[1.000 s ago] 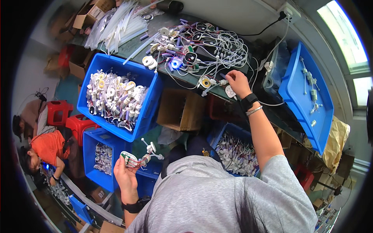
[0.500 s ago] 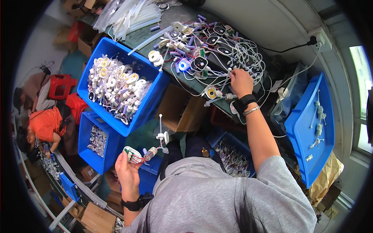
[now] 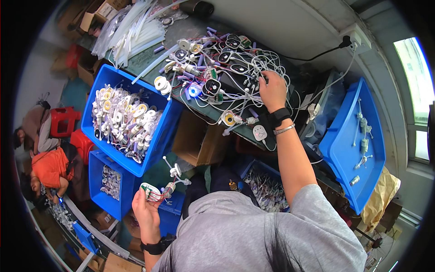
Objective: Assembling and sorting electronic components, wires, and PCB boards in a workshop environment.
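My left hand (image 3: 147, 213) is closed on a white oval casing (image 3: 151, 192) with a green circuit board inside. Red wires run from it to a small motor-like cylinder (image 3: 169, 190) and white plastic parts with a thin stem, which hang beside it. Over the workbench, my right hand (image 3: 273, 93) has thumb and forefinger curled among the white cables (image 3: 271, 63), near a row of white plugs (image 3: 249, 85). What sits between those fingers is too small to make out. Below its wrist lies a white rounded device (image 3: 259, 133) on a cable.
Several dark-faced devices (image 3: 212, 87) and one glowing blue (image 3: 194, 90) crowd the bench. To the left, a blue crate (image 3: 168, 119) holds bagged parts; a smaller one (image 3: 122, 194) stands below. A blue tray (image 3: 337, 154) is at right. Another person in orange (image 3: 47, 167) works far left.
My right hand has moved farther back over the cables. The white rounded device below its wrist now shows its face more fully. My left hand keeps hold of the casing; the whole view has shifted.
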A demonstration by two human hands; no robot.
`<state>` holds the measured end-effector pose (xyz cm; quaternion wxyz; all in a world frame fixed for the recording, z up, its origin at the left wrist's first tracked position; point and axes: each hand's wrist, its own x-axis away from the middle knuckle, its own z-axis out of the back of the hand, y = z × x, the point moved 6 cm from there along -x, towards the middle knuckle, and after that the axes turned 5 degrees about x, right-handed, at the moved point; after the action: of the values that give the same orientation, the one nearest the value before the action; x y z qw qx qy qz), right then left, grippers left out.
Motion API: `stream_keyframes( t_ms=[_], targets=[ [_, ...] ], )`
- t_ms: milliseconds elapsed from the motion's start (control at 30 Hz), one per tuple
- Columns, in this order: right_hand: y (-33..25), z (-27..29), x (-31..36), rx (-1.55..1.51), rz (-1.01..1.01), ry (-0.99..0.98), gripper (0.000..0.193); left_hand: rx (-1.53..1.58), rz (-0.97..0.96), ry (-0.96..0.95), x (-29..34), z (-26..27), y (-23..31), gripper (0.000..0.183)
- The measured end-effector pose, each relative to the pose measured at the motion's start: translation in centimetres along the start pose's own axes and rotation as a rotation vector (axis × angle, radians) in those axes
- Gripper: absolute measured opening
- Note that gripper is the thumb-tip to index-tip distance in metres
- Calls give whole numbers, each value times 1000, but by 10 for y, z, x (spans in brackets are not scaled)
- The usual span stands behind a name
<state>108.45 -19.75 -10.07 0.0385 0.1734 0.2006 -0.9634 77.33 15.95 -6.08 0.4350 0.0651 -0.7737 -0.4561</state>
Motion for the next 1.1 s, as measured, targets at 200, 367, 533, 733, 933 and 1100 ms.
stream_keyframes(
  t_ms=[200, 367, 533, 733, 933, 1100],
  targets=[
    [-18, -34, 2, 115, -28, -205, 37, -27, 8, 40, 2, -3, -3, 20],
    [-13, -23, 6, -35, 45, -4, 33, -19, -4, 9, 1, -15, 0, 20],
    [32, -12, -12, -314, -311, 35, 22, -32, 3, -22, -5, -29, -6, 21],
    [-6, -32, -24, 126, 16, -173, 31, -86, 40, -49, -12, -47, -11, 22],
    [-9, -25, -19, -78, -58, -95, 16, -89, 35, 25, -13, -51, -12, 20],
    [-21, -27, -17, -52, 0, -132, 14, -133, 70, 31, -20, -66, -18, 21]
  ],
)
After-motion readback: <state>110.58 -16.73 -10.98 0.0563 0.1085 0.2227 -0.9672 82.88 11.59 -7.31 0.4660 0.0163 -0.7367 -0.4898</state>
